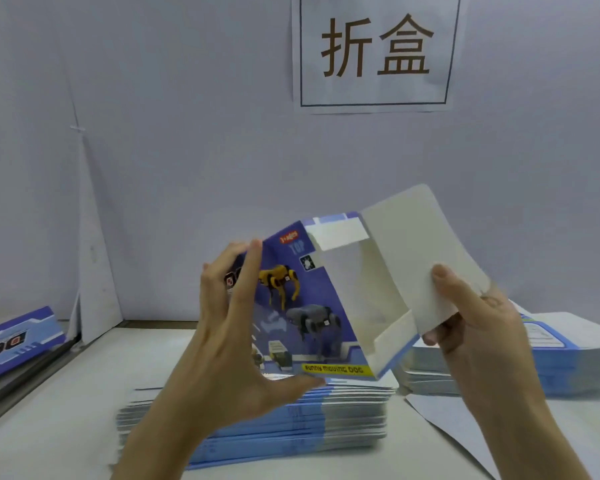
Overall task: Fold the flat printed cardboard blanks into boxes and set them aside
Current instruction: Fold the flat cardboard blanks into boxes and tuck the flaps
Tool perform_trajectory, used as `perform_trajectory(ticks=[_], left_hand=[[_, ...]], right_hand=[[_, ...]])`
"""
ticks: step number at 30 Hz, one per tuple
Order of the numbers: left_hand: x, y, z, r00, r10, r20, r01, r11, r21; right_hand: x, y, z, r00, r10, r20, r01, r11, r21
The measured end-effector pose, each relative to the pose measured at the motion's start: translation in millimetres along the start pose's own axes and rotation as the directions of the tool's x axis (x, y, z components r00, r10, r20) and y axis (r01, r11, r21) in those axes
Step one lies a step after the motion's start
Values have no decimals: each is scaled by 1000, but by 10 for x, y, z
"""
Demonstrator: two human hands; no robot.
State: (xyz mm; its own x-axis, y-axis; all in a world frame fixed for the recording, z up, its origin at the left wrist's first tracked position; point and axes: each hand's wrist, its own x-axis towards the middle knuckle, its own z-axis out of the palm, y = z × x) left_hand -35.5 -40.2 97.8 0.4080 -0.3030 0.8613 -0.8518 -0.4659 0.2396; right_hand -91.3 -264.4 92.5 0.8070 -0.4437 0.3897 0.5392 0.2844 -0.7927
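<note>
A half-opened box blank (312, 306), blue with printed robot dogs, is held up above the table. My left hand (236, 337) grips its left side, fingers along the left edge and thumb under the bottom edge. My right hand (471, 317) pinches the large white flap (413, 258) that stands open on the box's right. The white inside of the box and its smaller end flaps show between the hands. A stack of flat blanks (274, 420) lies on the table right under the box.
A second pile of flat blanks (568, 362) lies at the right. A folded blue box (14, 341) lies at the left edge. A white wall with a paper sign (374, 53) stands behind the white table (66, 410). A loose white sheet (458, 431) lies front right.
</note>
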Motion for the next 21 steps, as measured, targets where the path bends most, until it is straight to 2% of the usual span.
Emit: perform_trajectory(ticks=[1, 2, 4, 9, 15, 18, 21], left_hand=[[-34, -28, 17, 999, 45, -21, -43, 996, 83], [-129, -96, 27, 998, 61, 35, -65, 990, 125], [-260, -93, 14, 993, 94, 69, -100, 991, 90], [-271, -85, 210, 991, 131, 34, -135, 980, 146], [-177, -106, 141, 979, 181, -96, -159, 967, 199], [-189, -46, 55, 986, 161, -50, -145, 961, 234], [-197, 24, -46, 992, 124, 13, -123, 952, 281]], right_hand=[[-5, -20, -7, 995, -93, -27, 92, 995, -43], [-7, -22, -15, 984, -170, -50, 166, 983, -74], [-38, -43, 5, 964, -262, -46, 257, 962, -90], [-51, -24, -16, 965, -261, 10, 261, 963, -68], [-62, -14, -1, 854, -521, 5, 514, 841, -167], [-98, 20, -10, 800, -588, 118, 593, 745, -306], [-108, 14, 22, 759, -628, 171, 644, 688, -335]])
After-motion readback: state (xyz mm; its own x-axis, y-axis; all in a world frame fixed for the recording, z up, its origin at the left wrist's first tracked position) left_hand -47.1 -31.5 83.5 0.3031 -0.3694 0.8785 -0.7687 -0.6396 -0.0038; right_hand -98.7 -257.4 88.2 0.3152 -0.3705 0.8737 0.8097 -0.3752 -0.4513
